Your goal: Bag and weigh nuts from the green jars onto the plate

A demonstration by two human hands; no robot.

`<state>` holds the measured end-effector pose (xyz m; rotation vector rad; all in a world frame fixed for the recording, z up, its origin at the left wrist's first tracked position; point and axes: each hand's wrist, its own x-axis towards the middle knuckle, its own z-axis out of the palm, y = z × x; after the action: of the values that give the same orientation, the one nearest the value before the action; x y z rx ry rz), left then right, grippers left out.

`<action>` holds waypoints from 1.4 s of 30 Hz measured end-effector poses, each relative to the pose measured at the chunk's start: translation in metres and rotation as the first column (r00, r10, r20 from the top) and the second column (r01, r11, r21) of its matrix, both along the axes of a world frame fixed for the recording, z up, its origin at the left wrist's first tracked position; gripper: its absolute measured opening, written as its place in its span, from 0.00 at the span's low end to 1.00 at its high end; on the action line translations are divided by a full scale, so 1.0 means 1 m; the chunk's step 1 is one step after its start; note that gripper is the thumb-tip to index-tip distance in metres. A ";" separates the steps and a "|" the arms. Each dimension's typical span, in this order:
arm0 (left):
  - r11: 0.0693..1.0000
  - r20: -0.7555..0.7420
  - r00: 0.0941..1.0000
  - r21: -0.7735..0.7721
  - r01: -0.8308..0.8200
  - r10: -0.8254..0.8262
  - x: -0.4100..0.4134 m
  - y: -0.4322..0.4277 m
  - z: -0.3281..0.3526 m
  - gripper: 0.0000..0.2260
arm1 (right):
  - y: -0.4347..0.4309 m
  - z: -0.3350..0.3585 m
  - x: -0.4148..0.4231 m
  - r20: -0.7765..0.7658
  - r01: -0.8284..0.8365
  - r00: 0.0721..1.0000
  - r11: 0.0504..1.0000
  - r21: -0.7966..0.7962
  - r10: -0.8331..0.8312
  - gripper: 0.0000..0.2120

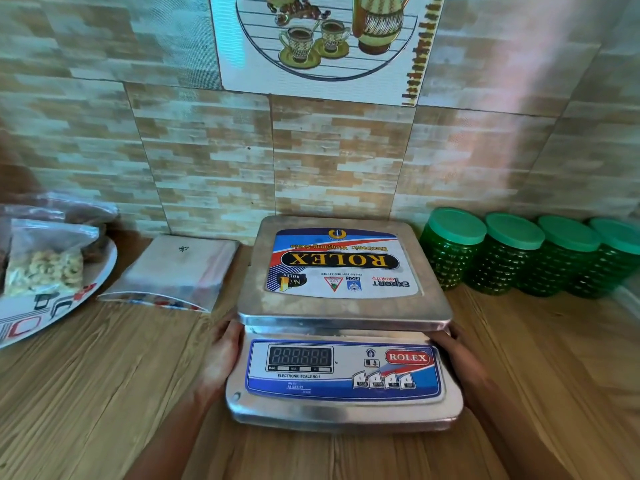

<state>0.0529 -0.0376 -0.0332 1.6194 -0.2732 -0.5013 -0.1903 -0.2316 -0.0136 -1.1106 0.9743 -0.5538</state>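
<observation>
Now the left hand (223, 351) and right hand (450, 344) clasp the scale (343, 271) by its sides, display facing the person.

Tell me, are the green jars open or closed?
Closed. All four green jars have their green lids sitting flat on top, so nothing inside is uncovered.

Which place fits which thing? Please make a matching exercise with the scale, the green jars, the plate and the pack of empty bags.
1. scale
2. green jars
3. plate
4. pack of empty bags

A. at the far left, carrying filled bags
B. gripped at its sides by the left hand and the right hand
C. in a row by the wall, lids on
D. flat between plate and scale

Pairs: 1-B, 2-C, 3-A, 4-D.
</observation>
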 end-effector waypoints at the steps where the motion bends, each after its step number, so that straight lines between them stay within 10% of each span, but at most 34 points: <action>1: 1.000 -0.015 1.000 -0.006 0.002 -0.002 0.002 -0.001 0.000 0.12 | -0.002 -0.002 0.000 0.002 0.000 1.000 1.000 -0.003 0.000 0.12; 13: 0.994 0.333 0.939 0.095 0.052 -0.081 0.004 0.007 -0.007 0.13 | 0.008 -0.007 -0.006 -0.066 -0.050 0.997 0.985 -0.164 0.039 0.14; 22: 0.991 0.533 0.843 0.062 -0.122 0.071 -0.047 0.037 -0.038 0.39 | 0.071 -0.043 -0.040 -0.155 -0.114 0.988 0.777 -0.620 0.022 0.54; 27: 0.985 0.662 0.742 0.030 -0.172 0.110 -0.053 0.032 -0.023 0.22 | 0.074 -0.042 -0.037 -0.194 -0.127 0.981 0.761 -0.636 0.002 0.59; 34: 0.986 0.669 0.744 0.132 -0.103 -0.012 -0.045 0.040 -0.029 0.29 | 0.080 -0.050 -0.039 -0.233 -0.072 0.962 0.697 -0.713 -0.139 0.60; 37: 0.977 0.666 0.734 0.211 -0.009 -0.137 -0.039 0.049 -0.030 0.30 | 0.088 -0.053 -0.040 -0.291 -0.072 0.913 0.589 -0.805 -0.287 0.62; 42: 0.987 0.736 0.665 0.158 0.020 -0.131 -0.035 0.082 -0.018 0.26 | 0.113 -0.035 -0.015 -0.117 -0.087 0.957 0.122 -0.989 -0.264 0.47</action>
<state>0.0180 0.0448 -0.0511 1.8943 -0.9486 0.1326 -0.2056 -0.1189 -0.0488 -2.4589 0.8271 -1.3137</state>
